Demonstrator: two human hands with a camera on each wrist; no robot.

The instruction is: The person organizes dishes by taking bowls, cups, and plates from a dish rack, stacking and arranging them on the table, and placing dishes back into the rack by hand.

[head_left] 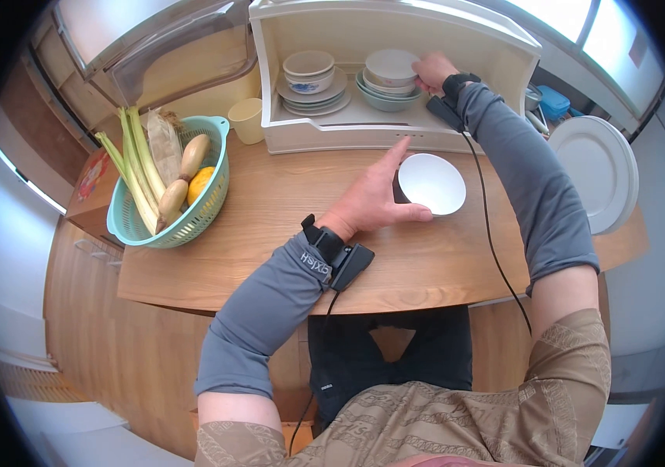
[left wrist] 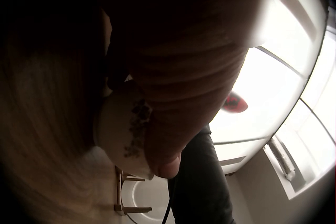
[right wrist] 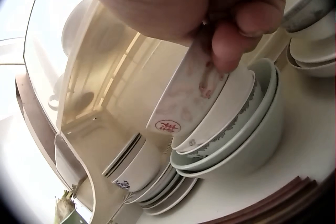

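A small white bowl (head_left: 431, 184) stands on the wooden table, with my left hand (head_left: 371, 194) around its left side. The left wrist view shows the thumb against the outside of this patterned bowl (left wrist: 123, 129); the other fingers are mostly hidden. Inside the cream cabinet, my right hand (head_left: 435, 71) pinches the right side of the top bowl (head_left: 389, 66) of a nested stack. In the right wrist view this bowl (right wrist: 184, 93) has a red mark and is held by the fingers (right wrist: 228, 45) at its edge, over pale green bowls (right wrist: 252, 142).
Plates with bowls on top (head_left: 313, 97) stand at the left inside the cabinet (head_left: 332, 140). A yellow cup (head_left: 247, 121) and a turquoise basket (head_left: 220, 183) of vegetables are left of it. White plates (head_left: 593, 171) lie at the right; a black cable (head_left: 492, 233) crosses the table.
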